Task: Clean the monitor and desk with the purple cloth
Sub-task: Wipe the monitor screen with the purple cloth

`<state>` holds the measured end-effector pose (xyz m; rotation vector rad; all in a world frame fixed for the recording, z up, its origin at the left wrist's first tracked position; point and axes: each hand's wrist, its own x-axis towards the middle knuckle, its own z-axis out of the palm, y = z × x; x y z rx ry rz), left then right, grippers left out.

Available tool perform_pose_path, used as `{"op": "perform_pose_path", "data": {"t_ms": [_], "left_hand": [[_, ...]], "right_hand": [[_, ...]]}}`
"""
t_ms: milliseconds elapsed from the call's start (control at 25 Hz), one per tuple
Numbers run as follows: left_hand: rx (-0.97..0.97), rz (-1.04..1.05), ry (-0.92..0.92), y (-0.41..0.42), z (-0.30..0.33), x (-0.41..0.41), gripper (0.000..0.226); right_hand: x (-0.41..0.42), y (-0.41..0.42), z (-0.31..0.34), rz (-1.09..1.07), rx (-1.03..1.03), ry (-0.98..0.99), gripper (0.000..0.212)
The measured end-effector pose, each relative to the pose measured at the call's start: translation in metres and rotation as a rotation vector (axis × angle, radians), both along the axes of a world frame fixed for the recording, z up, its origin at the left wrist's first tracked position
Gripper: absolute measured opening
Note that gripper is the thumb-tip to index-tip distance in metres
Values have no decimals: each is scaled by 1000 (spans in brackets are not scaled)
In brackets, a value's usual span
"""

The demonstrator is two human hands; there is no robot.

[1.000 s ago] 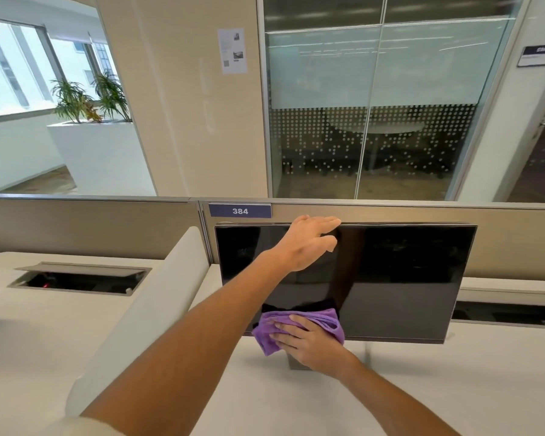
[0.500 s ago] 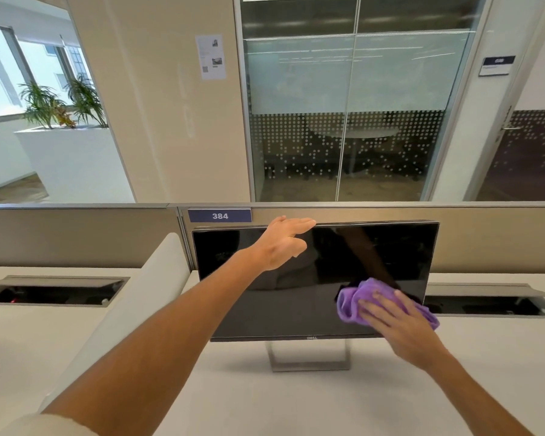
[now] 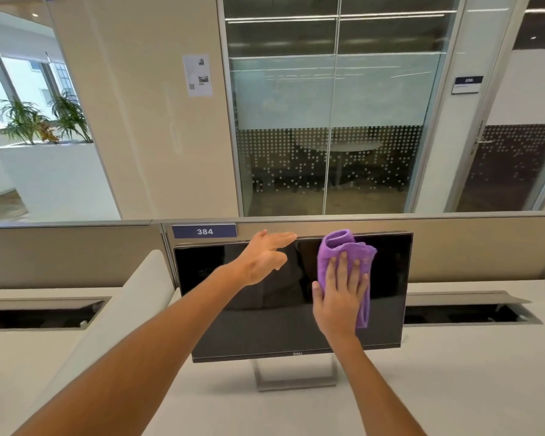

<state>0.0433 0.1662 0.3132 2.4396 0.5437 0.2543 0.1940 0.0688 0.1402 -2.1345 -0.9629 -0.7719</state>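
Note:
A dark monitor [image 3: 258, 322] stands on a silver stand on the white desk [image 3: 453, 388]. My right hand [image 3: 339, 300] presses the purple cloth [image 3: 337, 247] flat against the screen's upper right part; the cloth reaches up to the top edge. My left hand [image 3: 265, 258] rests on the monitor's top edge near the middle, fingers stretched toward the right, thumb in front of the screen.
A grey partition [image 3: 469, 243] with a blue "384" label [image 3: 204, 231] runs behind the monitor. Open cable trays [image 3: 466, 313] [image 3: 38, 314] are sunk into the desk on both sides. A white curved divider [image 3: 107, 316] stands to the left.
My right hand has carried the purple cloth from the bottom middle of the screen to the lower right, then up to the top right. My left hand has stayed on the top edge.

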Motion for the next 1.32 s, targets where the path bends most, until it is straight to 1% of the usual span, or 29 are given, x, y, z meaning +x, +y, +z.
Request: {"op": "perform_pose_path", "data": {"t_ms": [80, 160, 280, 320, 400, 440, 480, 560, 680, 760, 800, 840, 880, 960, 1000, 1080, 1120, 1200, 1240, 1320], "left_hand": [[15, 4, 3, -1, 0, 2, 75], [36, 2, 6, -4, 1, 2, 71], [23, 6, -4, -3, -1, 3, 63], [22, 2, 0, 0, -3, 3, 64], [39, -14, 5, 1, -4, 2, 73], [46, -15, 0, 0, -5, 1, 73], [41, -5, -9, -2, -5, 0, 68], [34, 11, -44, -3, -5, -1, 63], [56, 10, -64, -3, -9, -2, 68], [43, 5, -57, -1, -9, -1, 69], [25, 8, -54, 0, -8, -1, 69], [10, 10, -55, 1, -8, 0, 68], [-7, 12, -56, 3, -9, 0, 68], [-25, 21, -89, 6, -11, -2, 69], [-22, 29, -126, 5, -14, -5, 69], [34, 39, -242, 1, -24, -16, 68], [93, 30, -313, -3, -33, -23, 68], [206, 4, -407, -11, -59, -39, 69], [251, -6, -425, -14, -76, -48, 69], [313, -27, -420, -23, -114, -67, 65]], "right_hand": [[-15, 8, -12, 74, -32, -91, 61], [-30, 14, -23, 138, -89, -180, 65], [-45, 18, -32, 227, -139, -212, 75], [-49, 17, -35, 246, -145, -219, 74], [-56, 14, -45, 284, -185, -257, 70], [-59, 11, -51, 309, -229, -281, 69], [-61, 7, -57, 337, -280, -296, 71], [-66, -3, -69, 408, -399, -261, 79], [-76, -22, -82, 485, -564, -125, 103], [-84, -33, -88, 519, -606, -43, 117], [-87, -39, -93, 529, -623, -4, 117], [-89, -44, -95, 534, -624, 44, 110], [-91, -49, -97, 522, -588, 100, 98], [-97, -58, -97, 477, -425, 300, 69], [-100, -62, -94, 452, -326, 441, 57], [-105, -69, -83, 408, -118, 781, 45], [-106, -72, -78, 403, -21, 955, 42], [-105, -75, -70, 411, 156, 1241, 36], [-104, -75, -66, 404, 220, 1359, 31], [-102, -76, -65, 395, 254, 1558, 21]]}}
